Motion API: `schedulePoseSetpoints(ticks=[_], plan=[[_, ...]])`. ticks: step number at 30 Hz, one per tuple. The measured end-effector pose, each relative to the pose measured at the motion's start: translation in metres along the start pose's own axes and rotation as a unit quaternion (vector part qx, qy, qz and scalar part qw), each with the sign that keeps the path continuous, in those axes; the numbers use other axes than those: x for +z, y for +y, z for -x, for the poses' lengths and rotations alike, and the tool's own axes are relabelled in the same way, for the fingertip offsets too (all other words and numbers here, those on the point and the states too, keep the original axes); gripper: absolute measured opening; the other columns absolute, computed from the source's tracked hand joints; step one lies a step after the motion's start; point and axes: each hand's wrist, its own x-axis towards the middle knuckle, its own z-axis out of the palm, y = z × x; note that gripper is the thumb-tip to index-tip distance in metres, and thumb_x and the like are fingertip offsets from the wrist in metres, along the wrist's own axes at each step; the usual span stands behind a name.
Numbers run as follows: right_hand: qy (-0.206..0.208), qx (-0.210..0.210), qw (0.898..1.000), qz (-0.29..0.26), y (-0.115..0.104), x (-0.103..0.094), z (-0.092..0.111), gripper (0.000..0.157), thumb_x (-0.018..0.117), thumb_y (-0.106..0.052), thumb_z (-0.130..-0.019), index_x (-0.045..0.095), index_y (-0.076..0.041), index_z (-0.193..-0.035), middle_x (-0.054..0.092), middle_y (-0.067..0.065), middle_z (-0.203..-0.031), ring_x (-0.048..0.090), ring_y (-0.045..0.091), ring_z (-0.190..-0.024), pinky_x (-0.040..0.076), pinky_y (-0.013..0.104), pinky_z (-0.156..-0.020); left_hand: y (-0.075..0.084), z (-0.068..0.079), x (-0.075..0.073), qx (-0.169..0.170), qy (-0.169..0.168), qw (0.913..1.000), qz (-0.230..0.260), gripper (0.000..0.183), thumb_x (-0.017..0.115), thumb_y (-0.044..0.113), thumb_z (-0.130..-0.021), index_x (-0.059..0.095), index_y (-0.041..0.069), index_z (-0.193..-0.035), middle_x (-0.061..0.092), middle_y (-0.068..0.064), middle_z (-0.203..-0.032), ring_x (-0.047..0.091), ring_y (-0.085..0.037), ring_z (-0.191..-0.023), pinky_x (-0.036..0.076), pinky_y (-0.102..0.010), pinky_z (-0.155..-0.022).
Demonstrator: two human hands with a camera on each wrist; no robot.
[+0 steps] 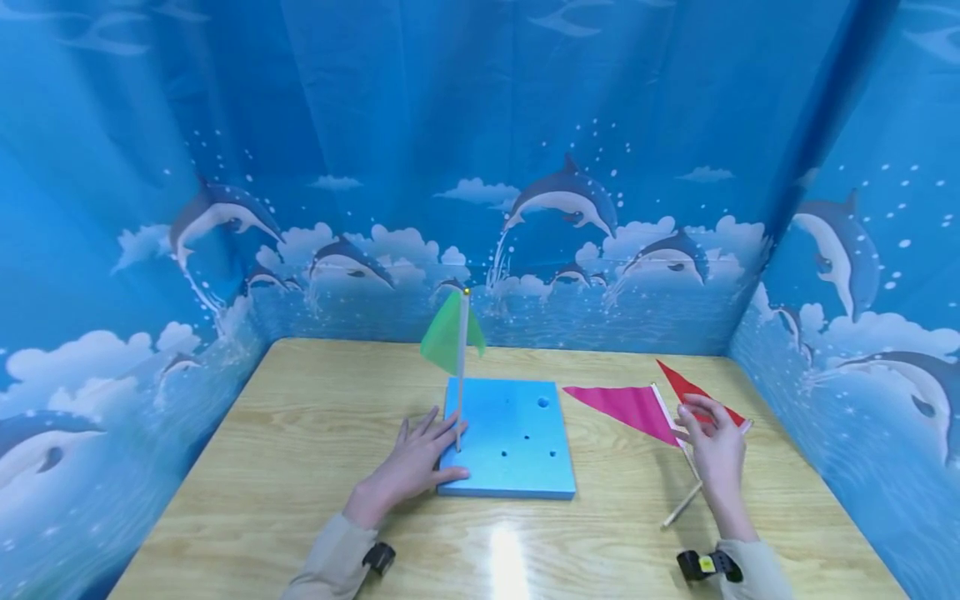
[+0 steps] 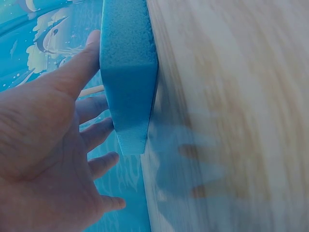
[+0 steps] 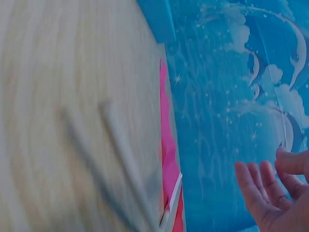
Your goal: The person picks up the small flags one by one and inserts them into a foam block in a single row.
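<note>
A blue foam board with several holes lies on the table. A green flag stands upright in it, its pole set in a hole near the left edge. My left hand rests at that edge, fingers spread by the pole; in the left wrist view its thumb touches the board's face. To the right, a pink flag and a red flag lie with their sticks crossed. Just over them hovers my right hand, fingers loosely bent. The right wrist view shows that hand apart from the blurred stick, holding nothing.
The wooden table is enclosed at the back and both sides by a blue curtain printed with dolphins. Dark wrist devices sit on both sleeves.
</note>
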Motion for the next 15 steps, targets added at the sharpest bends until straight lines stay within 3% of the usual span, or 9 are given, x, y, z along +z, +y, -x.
schedulePoseSetpoints(ticks=[3,6,10,12,15], plan=[[0.004,0.008,0.999,0.05,0.013,-0.016,-0.003,0.027,0.061,-0.007,-0.088,0.056,0.005,-0.112,0.061,-0.013,-0.079,0.063,-0.001,-0.061,0.055,0.024,-0.054,-0.001,0.0,0.0,0.002,0.002,1.0,0.005,0.073,0.052,0.056,-0.084,0.03,0.02,-0.145,0.018,0.0,-0.152,0.007,-0.035,-0.14,0.004,-0.067,-0.105],[0.001,0.013,0.99,0.138,0.024,-0.031,-0.004,0.029,0.061,-0.016,-0.089,0.057,0.001,-0.112,0.064,-0.011,-0.079,0.062,-0.003,-0.058,0.055,0.022,-0.056,-0.001,0.0,0.0,0.001,0.003,0.9999,0.01,0.073,0.053,0.055,-0.084,0.03,0.02,-0.145,0.019,0.001,-0.152,0.007,-0.035,-0.14,0.003,-0.068,-0.105],[-0.019,0.031,0.963,0.268,0.032,-0.05,-0.002,0.033,0.061,-0.026,-0.089,0.059,-0.003,-0.112,0.069,0.008,-0.089,0.063,0.002,-0.053,0.048,0.014,-0.054,-0.001,0.0,-0.001,-0.001,0.001,1.0,0.009,0.073,0.053,0.055,-0.084,0.03,0.02,-0.144,0.02,-0.001,-0.152,0.008,-0.035,-0.14,0.004,-0.068,-0.104],[-0.038,0.044,0.945,0.321,0.035,-0.059,0.0,0.036,0.061,-0.031,-0.088,0.06,-0.004,-0.111,0.069,0.012,-0.092,0.064,0.006,-0.053,0.04,0.014,-0.053,0.0,0.0,0.0,-0.002,0.001,1.0,0.008,0.073,0.053,0.055,-0.084,0.03,0.02,-0.144,0.02,-0.001,-0.152,0.008,-0.035,-0.14,0.004,-0.068,-0.104],[-0.076,0.061,0.929,0.357,0.038,-0.069,0.002,0.039,0.061,-0.03,-0.087,0.059,0.001,-0.11,0.069,0.01,-0.085,0.065,0.011,-0.054,0.04,0.02,-0.054,0.0,0.0,0.0,-0.002,-0.001,1.0,0.006,0.074,0.053,0.055,-0.084,0.029,0.02,-0.145,0.02,-0.001,-0.152,0.008,-0.035,-0.14,0.004,-0.068,-0.105]])
